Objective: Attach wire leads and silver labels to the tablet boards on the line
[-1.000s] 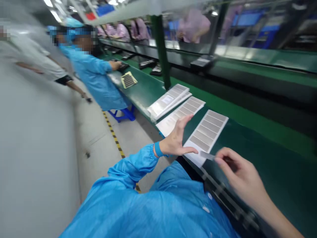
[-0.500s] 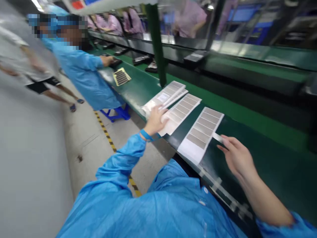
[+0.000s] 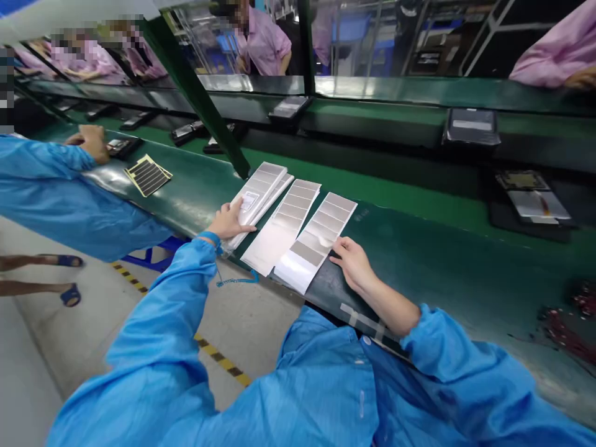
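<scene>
Left hand (image 3: 230, 220) has slid off the middle sheets since the last frame and onto the stack (image 3: 263, 183), and the right-hand sheet (image 3: 316, 242) now sits closer to the middle sheets (image 3: 283, 225). Clock positions are from the wearer, with 12 straight ahead.

So the stack is at 11 o'clock, slanting away across the green tabletop (image 3: 195, 192). The left fingers are spread and resting on top of it, right by a small white label (image 3: 248, 200), with the thumb poking out toward the middle sheets. They look loose, not clenched. Wrist has a blue band (image 3: 212, 238) on it, and a coiled blue cord (image 3: 237, 280) hangs just below.

Middle sheets lie between the stack and the right-hand sheet, which is pretty much at 12. It's got grey rectangles in a row and a plain white end nearest the wearer. Right hand (image 3: 356, 264) is a touch past 12, fingers bent at that sheet's right edge. Can't tell if they're actually pinching anything.

Over at 10 there are some yellow-edged sheets (image 3: 148, 176) near a co-worker's hands (image 3: 93, 144). An opened device (image 3: 535, 198) lies at 2, and dark red wires (image 3: 565, 326) are bunched up around 3.
</scene>
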Demonstrator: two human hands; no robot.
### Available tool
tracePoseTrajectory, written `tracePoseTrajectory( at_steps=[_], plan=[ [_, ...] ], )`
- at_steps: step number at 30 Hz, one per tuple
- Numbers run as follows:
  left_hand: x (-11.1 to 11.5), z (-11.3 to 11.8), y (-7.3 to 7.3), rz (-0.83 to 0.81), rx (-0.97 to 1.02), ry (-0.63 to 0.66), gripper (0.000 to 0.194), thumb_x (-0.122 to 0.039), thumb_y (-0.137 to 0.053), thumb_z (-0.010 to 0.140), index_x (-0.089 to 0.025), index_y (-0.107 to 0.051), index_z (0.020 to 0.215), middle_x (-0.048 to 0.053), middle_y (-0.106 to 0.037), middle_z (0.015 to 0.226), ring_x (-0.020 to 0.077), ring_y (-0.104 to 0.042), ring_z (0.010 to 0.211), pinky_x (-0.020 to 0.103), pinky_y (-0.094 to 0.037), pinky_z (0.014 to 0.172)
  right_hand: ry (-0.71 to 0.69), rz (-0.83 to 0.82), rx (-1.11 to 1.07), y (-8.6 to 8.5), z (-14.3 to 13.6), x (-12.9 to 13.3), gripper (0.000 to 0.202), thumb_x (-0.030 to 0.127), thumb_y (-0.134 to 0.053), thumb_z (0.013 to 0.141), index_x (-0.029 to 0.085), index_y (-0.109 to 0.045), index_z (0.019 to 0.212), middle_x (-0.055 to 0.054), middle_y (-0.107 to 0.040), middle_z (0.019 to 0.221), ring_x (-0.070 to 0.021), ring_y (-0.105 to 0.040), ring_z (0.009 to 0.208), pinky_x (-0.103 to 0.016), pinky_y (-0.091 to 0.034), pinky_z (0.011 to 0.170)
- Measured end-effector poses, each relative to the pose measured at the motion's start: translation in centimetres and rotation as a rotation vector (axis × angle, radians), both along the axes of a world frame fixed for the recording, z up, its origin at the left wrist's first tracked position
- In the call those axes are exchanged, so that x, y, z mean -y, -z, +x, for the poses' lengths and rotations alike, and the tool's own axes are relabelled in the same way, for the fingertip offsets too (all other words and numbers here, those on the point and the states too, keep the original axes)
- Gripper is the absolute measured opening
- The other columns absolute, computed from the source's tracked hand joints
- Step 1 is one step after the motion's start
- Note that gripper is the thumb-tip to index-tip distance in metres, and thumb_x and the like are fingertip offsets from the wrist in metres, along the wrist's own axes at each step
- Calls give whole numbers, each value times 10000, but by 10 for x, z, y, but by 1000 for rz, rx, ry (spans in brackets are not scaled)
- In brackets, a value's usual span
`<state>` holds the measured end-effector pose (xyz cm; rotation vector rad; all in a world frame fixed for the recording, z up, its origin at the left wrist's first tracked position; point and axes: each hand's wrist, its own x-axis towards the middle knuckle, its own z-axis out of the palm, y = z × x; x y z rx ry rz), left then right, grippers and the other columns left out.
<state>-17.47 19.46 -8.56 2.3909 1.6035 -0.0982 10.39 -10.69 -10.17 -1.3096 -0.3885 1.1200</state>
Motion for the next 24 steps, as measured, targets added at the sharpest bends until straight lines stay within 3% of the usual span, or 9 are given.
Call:
tracePoseTrajectory(
  at_steps=[8, 13, 17, 21, 24],
  plan=[
    [12, -57, 12, 93, -26, 70, 1086, -673, -757, 779, -315, -296, 1694, 202, -284, 1670, 525, -384, 1476, 637, -339, 1206, -64, 16, -1, 7, -35, -43, 255, 430, -700, 653, 237, -549, 722, 10, -602, 808, -175, -556, 856, -313, -455, 811],
    [4, -71, 15, 110, -27, 4, 1084, -700, -761, 748, -333, -330, 1672, 214, -392, 1556, 519, -454, 1421, 645, -395, 1163, -95, 34, 5, 11, -42, -60, 233, 411, -685, 689, 237, -535, 731, 16, -605, 827, -166, -572, 876, -298, -472, 813],
    [12, -88, 17, 108, -30, -28, 1097, -690, -786, 715, -305, -365, 1652, 217, -468, 1443, 498, -489, 1395, 633, -415, 1154, -142, 48, -17, 16, -38, -54, 272, 436, -724, 723, 240, -536, 732, -6, -648, 827, -188, -612, 859, -317, -507, 777],
    [21, -102, 18, 122, -31, -52, 1071, -701, -752, 744, -289, -356, 1650, 223, -460, 1427, 498, -477, 1405, 648, -422, 1145, -159, 80, -27, 23, -32, -41, 298, 436, -782, 721, 230, -566, 721, -88, -743, 1117, -241, -686, 1025, -370, -544, 861],
    [16, -103, 15, 95, -26, -15, 1086, -718, -755, 741, -280, -356, 1652, 208, -449, 1444, 467, -479, 1408, 609, -415, 1175, -159, 113, -25, 29, -27, -38, 282, 400, -812, 709, 219, -597, 730, -123, -661, 1446, -280, -680, 1212, -434, -514, 1038]
  ],
)
